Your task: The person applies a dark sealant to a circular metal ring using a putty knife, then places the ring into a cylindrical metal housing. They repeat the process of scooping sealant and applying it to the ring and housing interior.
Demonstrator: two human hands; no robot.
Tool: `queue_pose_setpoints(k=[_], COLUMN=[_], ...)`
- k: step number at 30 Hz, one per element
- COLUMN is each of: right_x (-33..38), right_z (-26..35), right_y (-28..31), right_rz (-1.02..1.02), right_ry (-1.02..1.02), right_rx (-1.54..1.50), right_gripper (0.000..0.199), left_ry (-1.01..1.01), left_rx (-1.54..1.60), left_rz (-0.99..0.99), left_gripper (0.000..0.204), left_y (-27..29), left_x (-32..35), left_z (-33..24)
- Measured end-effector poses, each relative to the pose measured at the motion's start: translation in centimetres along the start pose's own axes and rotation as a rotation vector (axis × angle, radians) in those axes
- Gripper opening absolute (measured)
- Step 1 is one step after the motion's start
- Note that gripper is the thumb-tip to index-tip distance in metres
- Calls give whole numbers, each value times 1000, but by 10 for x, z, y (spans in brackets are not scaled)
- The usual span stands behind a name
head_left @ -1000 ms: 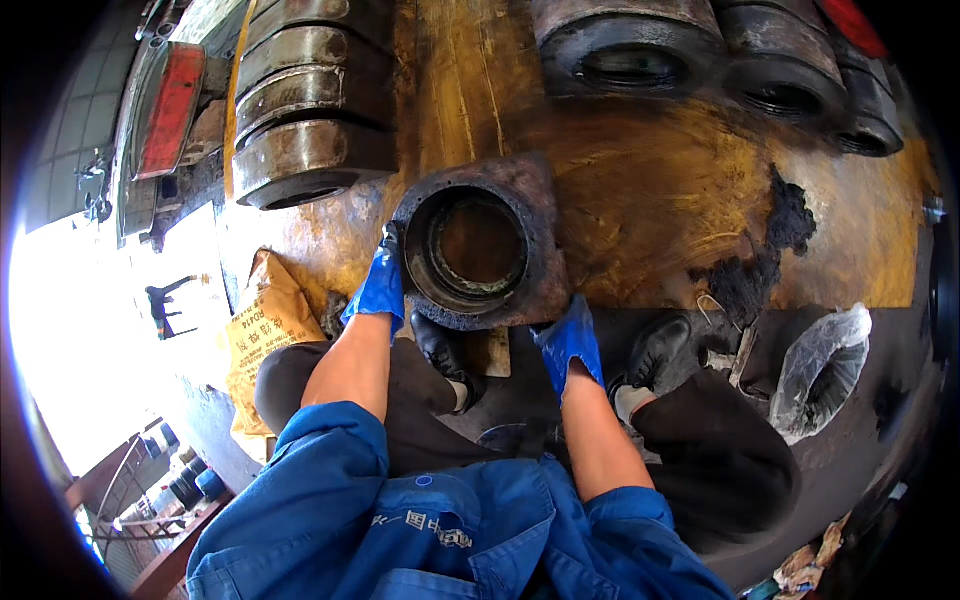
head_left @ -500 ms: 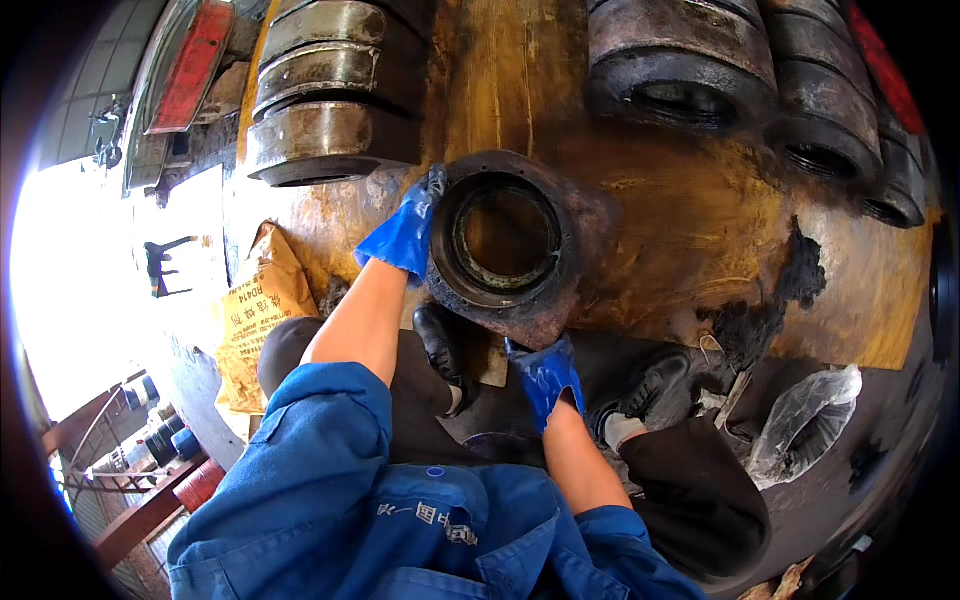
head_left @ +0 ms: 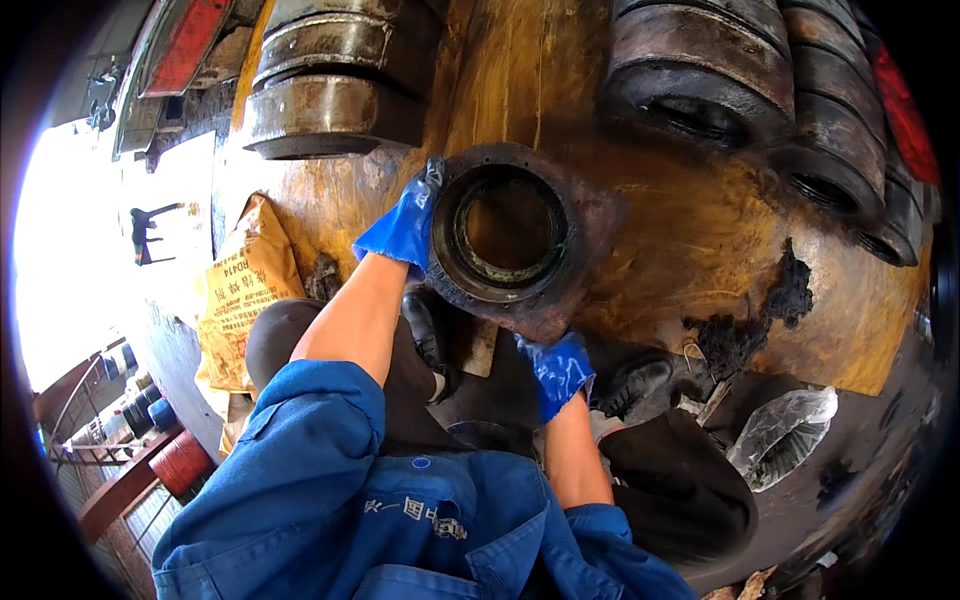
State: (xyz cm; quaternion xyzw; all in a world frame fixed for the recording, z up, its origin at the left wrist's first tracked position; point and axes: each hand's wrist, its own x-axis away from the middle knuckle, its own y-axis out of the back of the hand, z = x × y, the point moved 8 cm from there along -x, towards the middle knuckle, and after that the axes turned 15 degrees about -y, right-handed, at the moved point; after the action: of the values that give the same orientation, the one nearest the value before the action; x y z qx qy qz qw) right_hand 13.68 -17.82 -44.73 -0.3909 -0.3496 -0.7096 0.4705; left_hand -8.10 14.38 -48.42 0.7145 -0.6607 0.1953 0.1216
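Observation:
A heavy, dark, greasy metal flange (head_left: 585,235) with a round bore and a roughly square outline lies on the stained tabletop in front of me. My left hand (head_left: 408,222), in a blue rubber glove, grips its left rim, with the fingertips near the upper left. At the near corner, my right hand (head_left: 557,372), gloved the same way, holds the edge; its fingers are partly hidden beneath the metal. Through the bore shows a brownish surface, and a pale, worn ring lines the inside.
Thick metal rings (head_left: 330,110) stand in a row at the upper left, and more dark rings (head_left: 700,70) at the upper right. A yellow printed sack (head_left: 245,300) leans at the left. Black grease (head_left: 735,340) and a clear plastic bag (head_left: 785,435) are at the right.
My view has turned slightly, so the surroundings sit a little differently. Both hands stay on the flange, which keeps nearly the same place; my right hand sits slightly farther right.

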Motion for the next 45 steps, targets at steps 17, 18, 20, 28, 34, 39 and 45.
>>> queue_pose_setpoints(k=[17, 18, 20, 28, 34, 39, 45], right_x=[103, 129, 191, 464, 477, 295, 224], right_z=[101, 124, 185, 306, 140, -121, -404], right_y=[151, 175, 208, 296, 421, 490, 353], right_rz=[-201, -260, -221, -303, -894, -1076, -710], right_ry=[237, 313, 477, 1215, 975, 132, -248], right_rx=[-1038, -1078, -1078, -699, -101, 357, -745], right_gripper=[58, 60, 62, 34, 38, 53, 38], left_ry=[-474, -472, -506, -615, -332, 132, 799], left_rx=[271, 257, 249, 443, 534, 898, 1386], left_rz=[267, 315, 400, 751, 712, 634, 555], left_gripper=[25, 30, 43, 52, 51, 50, 50], left_y=[-91, -109, -134, -157, -70, 20, 54], left_x=[12, 25, 55, 164, 98, -17, -66], left_z=[-131, -160, -224, -382, -396, -361, -356])
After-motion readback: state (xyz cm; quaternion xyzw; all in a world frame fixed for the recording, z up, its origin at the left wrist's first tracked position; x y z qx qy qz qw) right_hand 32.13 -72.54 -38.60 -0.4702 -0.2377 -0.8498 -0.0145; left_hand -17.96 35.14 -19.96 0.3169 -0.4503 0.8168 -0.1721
